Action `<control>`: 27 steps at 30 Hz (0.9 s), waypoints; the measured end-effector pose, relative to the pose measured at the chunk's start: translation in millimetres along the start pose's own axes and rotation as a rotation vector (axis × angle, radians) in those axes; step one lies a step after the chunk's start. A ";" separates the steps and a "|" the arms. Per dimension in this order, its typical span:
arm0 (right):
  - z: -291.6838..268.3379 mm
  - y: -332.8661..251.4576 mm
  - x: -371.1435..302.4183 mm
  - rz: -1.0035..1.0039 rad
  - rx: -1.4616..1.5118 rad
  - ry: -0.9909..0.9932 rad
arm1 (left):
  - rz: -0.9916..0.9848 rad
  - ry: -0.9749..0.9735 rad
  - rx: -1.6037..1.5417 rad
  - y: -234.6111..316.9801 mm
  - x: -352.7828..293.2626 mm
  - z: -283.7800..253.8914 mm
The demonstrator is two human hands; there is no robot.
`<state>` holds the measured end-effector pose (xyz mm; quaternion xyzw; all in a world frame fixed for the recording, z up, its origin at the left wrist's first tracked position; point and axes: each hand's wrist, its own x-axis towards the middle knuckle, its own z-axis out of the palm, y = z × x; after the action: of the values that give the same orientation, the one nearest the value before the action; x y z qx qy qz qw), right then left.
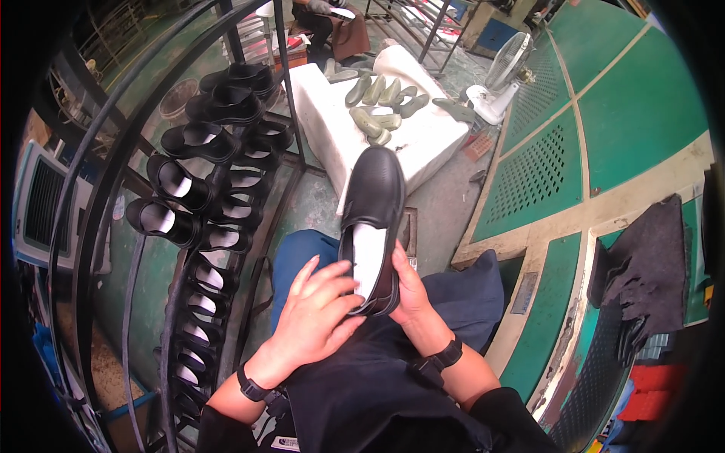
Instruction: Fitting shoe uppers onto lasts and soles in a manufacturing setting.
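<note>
A black slip-on shoe (pixel 375 185) with a white insole (pixel 368 257) is held above my lap, toe pointing away from me. My right hand (pixel 414 296) grips it around the right side of the heel, thumb along the outer edge and the other fingers hidden beneath. Over the left side of the opening lies my left hand (pixel 321 311), its fingers spread and the tips at the shoe's collar, by the insole. That hand does not wrap around the shoe.
To the left, a black metal rack (pixel 170 317) carries rows of black shoes (pixel 181 185). Ahead, a white block-like table (pixel 313 102) bears several olive-green shoe lasts (pixel 389 90). Green panels (pixel 529 177) and a white fan (pixel 507 64) stand at right; a person (pixel 317 19) sits farther back.
</note>
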<state>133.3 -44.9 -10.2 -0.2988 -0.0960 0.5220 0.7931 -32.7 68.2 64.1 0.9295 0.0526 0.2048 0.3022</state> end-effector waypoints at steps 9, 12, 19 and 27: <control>2.0 -25.1 2.0 -0.297 -0.124 0.128 | -0.381 0.186 -0.782 -20.0 -4.3 30.9; -2.6 -25.2 -2.6 -0.306 -0.163 0.108 | -0.548 0.136 -1.002 -19.3 0.1 30.2; 6.0 -19.5 -12.0 -0.344 -0.184 0.028 | -0.630 0.148 -1.166 -31.9 -4.2 39.2; 12.1 -15.6 -14.1 -0.356 -0.283 0.042 | -0.705 0.159 -1.161 -32.7 -4.2 41.4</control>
<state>133.5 -57.1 10.7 -0.3963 -0.2031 0.3487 0.8247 -18.6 71.4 13.2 0.5262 0.2557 0.1567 0.7957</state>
